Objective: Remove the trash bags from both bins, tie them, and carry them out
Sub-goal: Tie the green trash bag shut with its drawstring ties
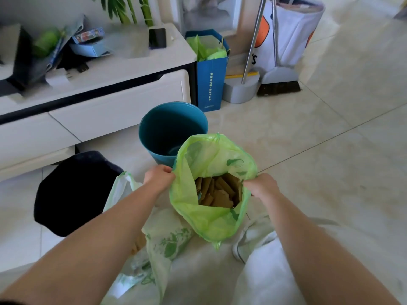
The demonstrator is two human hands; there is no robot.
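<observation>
Bare forearms reach down from the camera, with the left hand (159, 176) and the right hand (262, 184) each closed on opposite sides of the rim of a green trash bag (211, 219), fingers curled shut around gathered film and holding its mouth open. That bag sits on the tiled floor (319, 150) just in front of the teal bin (167, 128), which stands empty and unlined; inside the bag lie brown cardboard pieces (218, 192). A second, paler green-printed bag (163, 241) lies slumped beside it, near the dark bin (72, 192) at the left. The film looks thin, soft and a little slippery, and the cardboard corners could probably pierce it, though the load seems light. Bunching the rim well above the contents should give enough slack for a knot.
</observation>
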